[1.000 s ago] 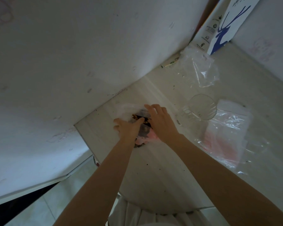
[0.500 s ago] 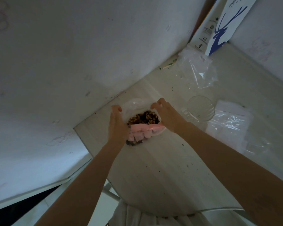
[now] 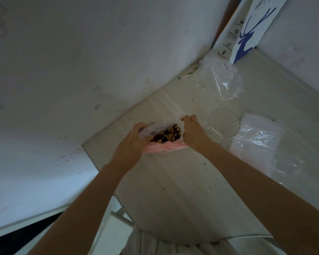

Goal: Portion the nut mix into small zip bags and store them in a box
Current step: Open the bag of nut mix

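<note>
A: The pale table [image 3: 173, 190] is standing in a corner between two white walls [image 3: 81, 61], and the light is dim. What are the hands doing on it?

B: Both hands are gripping one bag [image 3: 164, 134] and holding its mouth open. The left hand [image 3: 132, 144] is pinching the left side of the rim, with the fingers closed on the plastic. The right hand [image 3: 193, 133] is pinching the right side, also closed tight on the plastic.

A: And where is the nut mix?

B: The nuts [image 3: 168, 135] are lying inside this bag, brown and dark pieces, showing between the two hands. The near edge of the bag is looking pink. The bag is resting on the table near the left wall.

A: What is lying around it?

B: Just beside the right hand a clear glass bowl [image 3: 224, 125] is standing. To the right of the bowl a stack of flat zip bags [image 3: 258, 142] is lying. Farther back, toward the corner, a loose clear bag [image 3: 221, 80] is lying crumpled. Behind it a white box [image 3: 247, 30] with a blue deer drawing is leaning in the corner.

A: Is the table clean?

B: Small dark crumbs are lying on it near the front edge.
</note>
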